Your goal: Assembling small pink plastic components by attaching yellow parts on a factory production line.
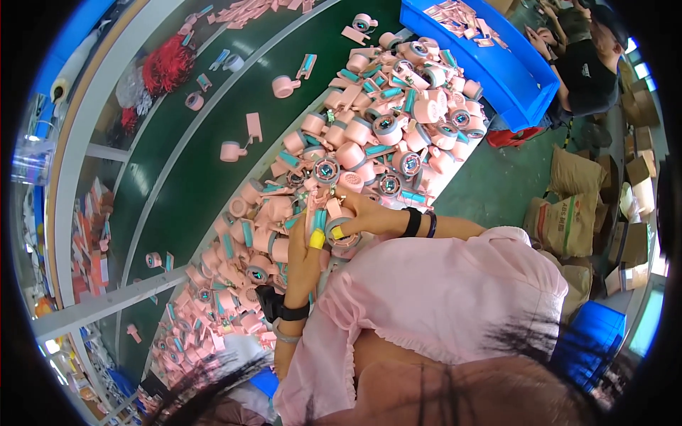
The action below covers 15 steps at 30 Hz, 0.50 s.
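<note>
My left hand (pixel 302 248), yellow wrapping on its thumb, is closed on a pink handle piece (pixel 311 213) with a teal cylinder beside it. Close against it, my right hand (pixel 364 217), also with a yellow-wrapped thumb, grips a pink round-headed part (pixel 344 234) with a grey ring. The two held pieces lie side by side; whether they are joined I cannot tell. Around both hands spreads a heap of similar pink parts (pixel 359 131), many with grey rings, teal cylinders and small circuit boards showing.
Left of the heap runs a green conveyor belt (pixel 192 206) carrying scattered pink parts. A blue bin (pixel 515 92) with flat pink pieces stands at the far right end. Beyond it, another person (pixel 586 71) sits. Sacks (pixel 568 224) and cardboard boxes stand at the right.
</note>
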{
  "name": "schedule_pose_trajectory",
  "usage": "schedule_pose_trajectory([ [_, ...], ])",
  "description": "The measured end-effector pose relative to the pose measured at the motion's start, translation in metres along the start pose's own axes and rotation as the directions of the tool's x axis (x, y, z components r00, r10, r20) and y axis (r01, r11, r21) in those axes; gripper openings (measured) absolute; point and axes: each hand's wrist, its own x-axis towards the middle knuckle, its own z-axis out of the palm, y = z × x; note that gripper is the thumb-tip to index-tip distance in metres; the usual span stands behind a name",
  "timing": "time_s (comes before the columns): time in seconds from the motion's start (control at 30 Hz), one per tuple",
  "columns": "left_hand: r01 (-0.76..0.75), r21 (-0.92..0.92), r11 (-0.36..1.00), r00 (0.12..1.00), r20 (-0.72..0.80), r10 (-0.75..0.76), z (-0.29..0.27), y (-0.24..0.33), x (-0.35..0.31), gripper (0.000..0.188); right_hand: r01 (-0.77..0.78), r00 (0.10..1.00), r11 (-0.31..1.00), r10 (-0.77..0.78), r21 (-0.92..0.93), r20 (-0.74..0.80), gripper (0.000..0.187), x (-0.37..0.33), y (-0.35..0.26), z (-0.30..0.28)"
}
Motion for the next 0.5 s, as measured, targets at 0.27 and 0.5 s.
schedule_pose_trajectory([
  [0.27, 0.206, -0.198, 0.958, 0.978, 0.082, -0.193, -0.005, 0.01, 0.004, 0.038, 0.269, 0.962, 0.836, -0.208, -0.478, 0.178, 0.078, -0.005, -0.023, -0.009],
  [0.5, 0.166, -0.234, 0.958, 0.986, 0.041, -0.161, 0.007, 0.02, 0.012, 0.037, 0.02, 0.999, 1.0, -0.021, 0.018, 0.049, 0.07, -0.007, -0.012, -0.022],
])
